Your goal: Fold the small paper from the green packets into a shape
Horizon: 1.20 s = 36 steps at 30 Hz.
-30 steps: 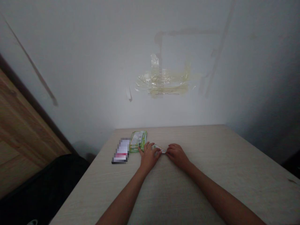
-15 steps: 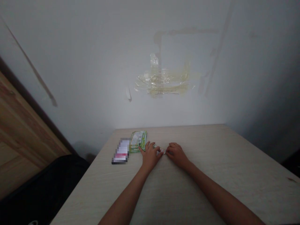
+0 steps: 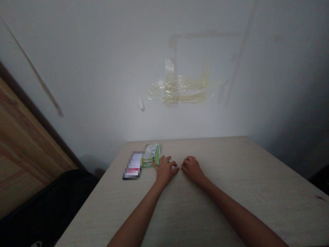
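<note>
A small, flat whitish piece with some green and orange, like a packet [image 3: 175, 166], lies on the table between my hands, mostly covered by fingers; its exact kind is unclear. My left hand [image 3: 164, 171] rests over its left part, thumb and index finger closed on it, the little finger reaching the edge of a green-and-white stack of packets [image 3: 152, 152]. At its right end, the fingertips of my right hand [image 3: 192, 169] are pinched together on the edge.
Left of the green packets lies a phone [image 3: 133, 166], its screen blurred out. The pale wooden table [image 3: 221, 154] meets a white wall [image 3: 102, 85] with clear tape [image 3: 180, 91] stuck on it. A dark bag-like object [image 3: 56, 199] stands beside the table's left edge.
My right hand has shifted slightly left, closer to my left hand, still at the right end of the small packet. The left hand has barely moved.
</note>
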### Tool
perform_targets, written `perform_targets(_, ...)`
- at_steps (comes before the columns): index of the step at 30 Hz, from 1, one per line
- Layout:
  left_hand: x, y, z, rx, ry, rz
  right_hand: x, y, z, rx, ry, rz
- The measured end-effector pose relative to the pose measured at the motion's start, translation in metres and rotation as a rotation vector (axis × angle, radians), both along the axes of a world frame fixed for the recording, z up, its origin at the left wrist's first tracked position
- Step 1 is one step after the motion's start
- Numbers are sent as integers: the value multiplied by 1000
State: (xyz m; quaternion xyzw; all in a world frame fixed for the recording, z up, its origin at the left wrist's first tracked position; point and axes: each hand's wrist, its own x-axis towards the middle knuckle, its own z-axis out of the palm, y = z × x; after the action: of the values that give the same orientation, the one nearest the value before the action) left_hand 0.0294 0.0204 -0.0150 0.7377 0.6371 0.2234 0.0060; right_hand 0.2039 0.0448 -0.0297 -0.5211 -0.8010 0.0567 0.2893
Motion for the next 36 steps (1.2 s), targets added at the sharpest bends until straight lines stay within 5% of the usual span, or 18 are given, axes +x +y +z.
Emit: perform_targets(36,-5,-3,-4,25,-68,-189,4,7,-2,-120,147,-65)
